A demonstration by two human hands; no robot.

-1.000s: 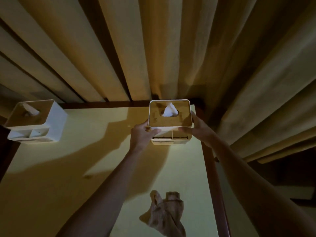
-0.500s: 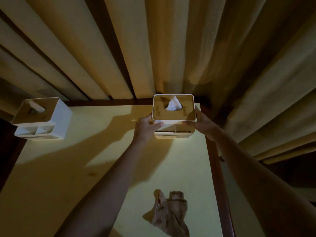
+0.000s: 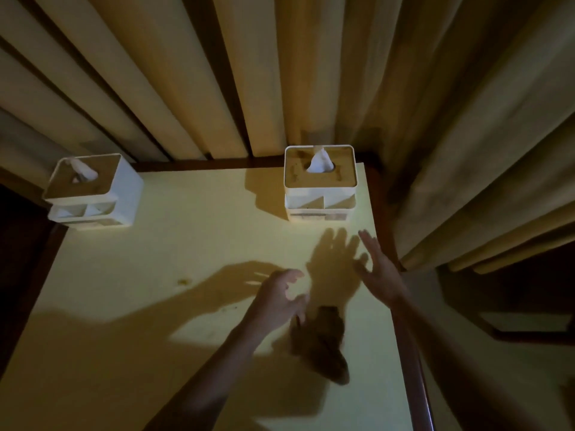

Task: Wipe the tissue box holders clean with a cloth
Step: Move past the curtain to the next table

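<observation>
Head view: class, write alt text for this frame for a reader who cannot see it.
Two bare hands, the left hand and right hand, hover open and empty over a yellow table, above a crumpled cloth. Two white tissue holders stand at the far edge before beige curtains: the right holder and the left holder, tissue poking from each.

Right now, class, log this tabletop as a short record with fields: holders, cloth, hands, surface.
holders: two; right tissue box holder at the table's far right corner, left tissue box holder at far left
cloth: crumpled cloth on the table, near side
left hand: open, above the cloth
right hand: open, empty
surface: yellow table, curtain behind
</observation>
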